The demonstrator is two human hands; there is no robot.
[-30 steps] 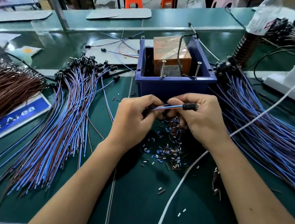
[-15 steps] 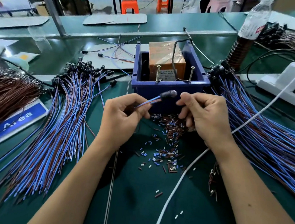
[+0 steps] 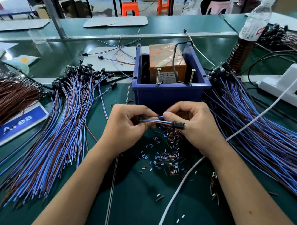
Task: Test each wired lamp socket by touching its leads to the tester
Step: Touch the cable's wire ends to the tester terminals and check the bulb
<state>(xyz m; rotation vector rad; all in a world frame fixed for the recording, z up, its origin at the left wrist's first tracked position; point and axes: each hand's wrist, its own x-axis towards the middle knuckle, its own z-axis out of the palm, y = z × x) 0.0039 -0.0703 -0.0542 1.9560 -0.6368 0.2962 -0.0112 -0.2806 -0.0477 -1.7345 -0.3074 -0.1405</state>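
The flat blue-and-white sign [image 3: 8, 131] on the green bench reads "Area"; the orange box's small label [image 3: 166, 77] is illegible.

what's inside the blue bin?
Inside the blue bin: an orange taped box with a black cable across it, plus two upright screws at the front. The bin's front wall hides the box's base and the floor.

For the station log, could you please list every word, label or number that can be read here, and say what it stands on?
"Area": white letters on the blue sign at the left bench edge; the word before it is cut off by wires, unreadable.
Label on the orange tester box in the blue bin: print too small to read.
Label on the plastic bottle: red patch, too blurred to read.
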